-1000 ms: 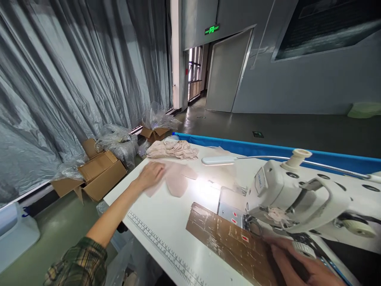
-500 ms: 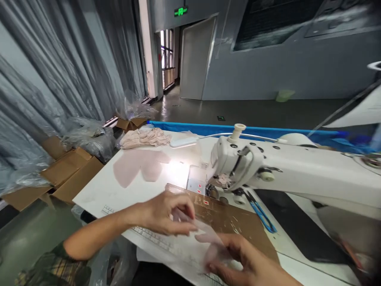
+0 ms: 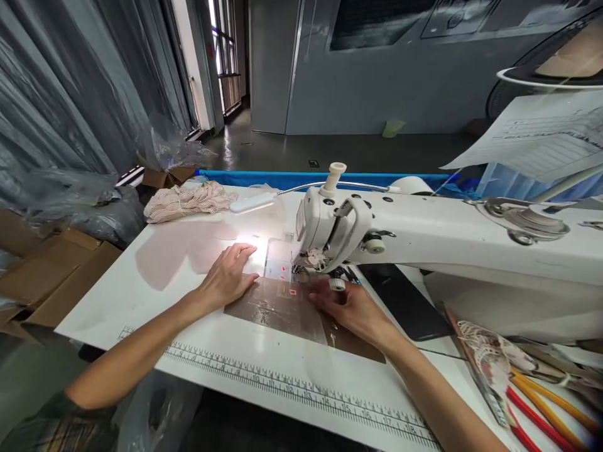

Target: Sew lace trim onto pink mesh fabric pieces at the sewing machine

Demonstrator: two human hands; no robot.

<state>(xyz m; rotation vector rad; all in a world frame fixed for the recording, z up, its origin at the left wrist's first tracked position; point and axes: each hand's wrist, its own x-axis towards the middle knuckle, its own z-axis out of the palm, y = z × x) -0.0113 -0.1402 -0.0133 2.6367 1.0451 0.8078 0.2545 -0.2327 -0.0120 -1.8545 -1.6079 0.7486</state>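
Note:
A white sewing machine [image 3: 377, 226] stands on the table, its lamp-lit needle area between my hands. Sheer pale fabric [image 3: 306, 326], hard to make out, lies over a brown sheet [image 3: 358, 348] in front of the presser foot. My left hand [image 3: 229, 276] rests flat left of the needle plate [image 3: 277, 258], fingers stretched, fingertips beside the plate. Right of the needle, my right hand [image 3: 351, 307] has its fingers closed at the fabric, the fingertips partly hidden by the machine head. Pinkish sheer pieces [image 3: 162, 251] lie flat behind my left hand.
A bundle of beige lace [image 3: 188, 201] sits at the table's back left. A black phone-like slab [image 3: 407, 304] lies right of my right hand. Red and yellow-handled tools [image 3: 541, 402] crowd the right front. A printed ruler [image 3: 282, 383] runs along the front edge; cardboard boxes [image 3: 61, 270] stand left.
Both hands have moved forward from the front of the table to the needle area, carrying the sheer fabric there. My left hand has flattened out. The head view has turned right.

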